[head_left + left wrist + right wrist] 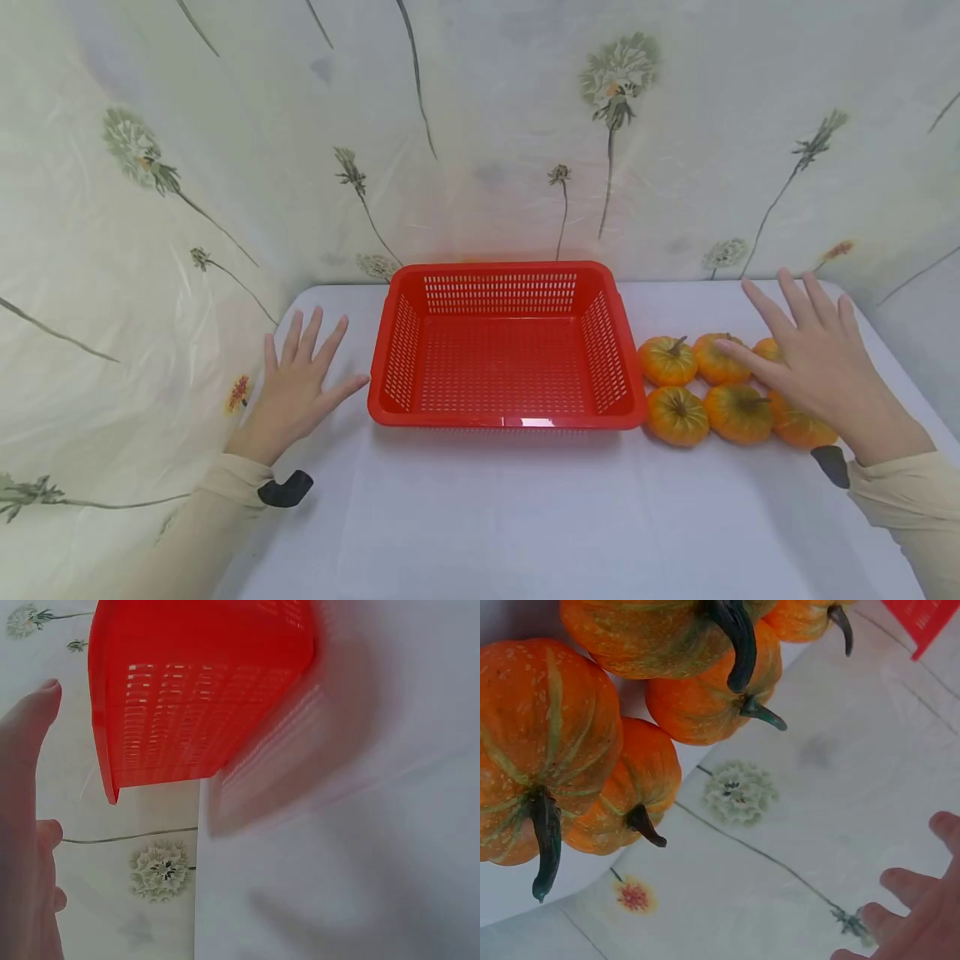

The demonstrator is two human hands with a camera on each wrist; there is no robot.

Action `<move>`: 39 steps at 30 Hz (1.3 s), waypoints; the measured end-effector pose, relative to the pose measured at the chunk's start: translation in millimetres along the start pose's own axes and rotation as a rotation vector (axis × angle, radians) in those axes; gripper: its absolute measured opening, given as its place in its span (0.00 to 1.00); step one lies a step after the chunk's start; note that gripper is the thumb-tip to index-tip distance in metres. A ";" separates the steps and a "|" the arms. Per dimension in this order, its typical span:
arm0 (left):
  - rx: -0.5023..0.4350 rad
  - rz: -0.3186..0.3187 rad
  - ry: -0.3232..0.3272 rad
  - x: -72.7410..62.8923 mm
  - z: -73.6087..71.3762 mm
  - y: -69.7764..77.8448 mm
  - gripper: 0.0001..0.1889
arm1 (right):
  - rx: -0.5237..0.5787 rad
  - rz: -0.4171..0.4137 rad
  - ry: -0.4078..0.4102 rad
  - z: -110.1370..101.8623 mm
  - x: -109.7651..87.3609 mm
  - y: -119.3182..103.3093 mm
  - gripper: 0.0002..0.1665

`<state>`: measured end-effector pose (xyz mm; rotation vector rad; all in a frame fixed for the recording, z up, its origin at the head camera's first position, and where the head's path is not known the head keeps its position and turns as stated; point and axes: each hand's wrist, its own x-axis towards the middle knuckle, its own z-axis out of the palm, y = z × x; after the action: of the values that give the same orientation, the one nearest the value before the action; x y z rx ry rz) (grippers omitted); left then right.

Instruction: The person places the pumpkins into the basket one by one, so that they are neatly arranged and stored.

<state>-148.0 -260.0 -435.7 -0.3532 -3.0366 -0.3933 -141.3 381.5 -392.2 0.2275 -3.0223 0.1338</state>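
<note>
A red plastic basket (pixel 498 421) with slotted walls stands on the white table, and nothing lies in it. My left hand (pixel 300 392) hovers left of the basket with straight, spread fingers, touching nothing. In the left wrist view its thumb (pixel 34 712) is beside the basket's slotted wall (pixel 187 712). To the basket's right sit several small orange pumpkins (pixel 677 416) in two rows, their dark stems showing in the right wrist view. My right hand (pixel 817 367) is spread above the rightmost pumpkins (pixel 547 742), partly hiding them in the head view, and holds nothing.
A white cloth covers the table (pixel 495 517). Behind and to the left hangs a pale curtain (pixel 487 167) printed with dandelions, close to the table's far edge. A dark band (pixel 285 489) sits at my left wrist.
</note>
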 end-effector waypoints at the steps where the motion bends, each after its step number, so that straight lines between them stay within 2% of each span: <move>1: -0.023 0.001 -0.007 -1.5 0.5 1.3 0.48 | 0.003 -0.002 0.004 0.5 0.1 0.8 0.59; 9: -0.171 -0.027 -0.074 -12.8 13.5 6.5 0.49 | 0.083 0.020 -0.024 6.4 -0.1 10.0 0.57; 14: -0.237 -0.036 -0.065 -20.2 22.7 9.6 0.49 | 0.186 0.055 -0.062 7.3 -2.4 19.0 0.55; 18: -0.325 -0.045 -0.045 -27.2 31.6 14.0 0.47 | 0.273 0.100 -0.094 11.4 -10.8 29.3 0.55; 25: -0.575 -0.091 -0.053 -37.9 44.2 21.3 0.42 | 0.345 0.238 -0.121 26.2 -36.6 44.7 0.60; 28: -0.669 -0.092 -0.026 -41.3 47.5 24.5 0.38 | 0.358 0.290 -0.108 32.5 -46.9 49.7 0.60; 32: -0.793 -0.060 0.035 -44.6 51.9 28.1 0.32 | 0.352 0.354 -0.104 39.5 -59.6 55.9 0.59; 36: -0.931 -0.042 0.050 -46.6 55.2 32.0 0.24 | 0.330 0.370 -0.100 47.0 -70.7 60.9 0.58; 39: -1.057 -0.078 0.034 -47.9 58.0 33.7 0.21 | 0.335 0.349 -0.103 52.7 -75.9 64.2 0.57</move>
<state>-95.3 -223.7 -487.7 -0.2387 -2.5128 -1.9404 -81.9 450.7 -458.2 -0.2804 -3.0925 0.6773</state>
